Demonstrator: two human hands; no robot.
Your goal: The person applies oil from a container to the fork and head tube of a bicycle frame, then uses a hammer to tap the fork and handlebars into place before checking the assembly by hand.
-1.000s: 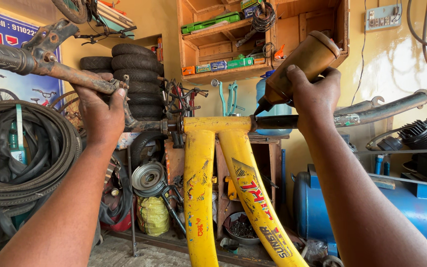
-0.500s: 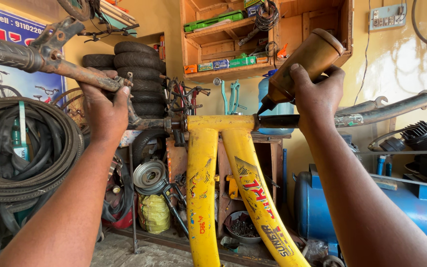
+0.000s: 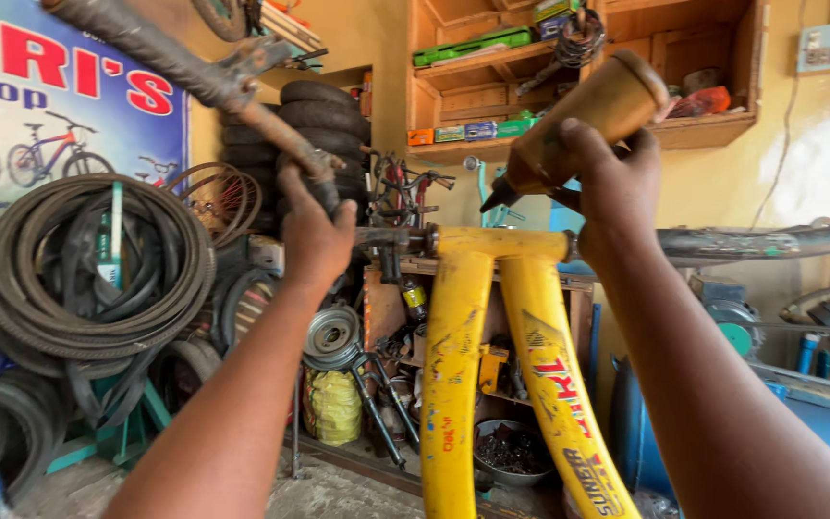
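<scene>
The right hand [image 3: 617, 187], upper right of centre, is clamped around a tan oil bottle [image 3: 583, 120] tilted nozzle-down toward the top of the yellow bicycle frame [image 3: 492, 317] at lower centre. The left hand [image 3: 314, 231], left of centre, is closed around a rusty handlebar [image 3: 242, 91] slanting to the upper left. Coiled tyres [image 3: 88, 269] hang at far left

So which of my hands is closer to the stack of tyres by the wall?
Left. Your left hand grips the rusty bar right in front of the stack of tyres. Your right hand holds the oil bottle off to the right, above the yellow frame.
</scene>
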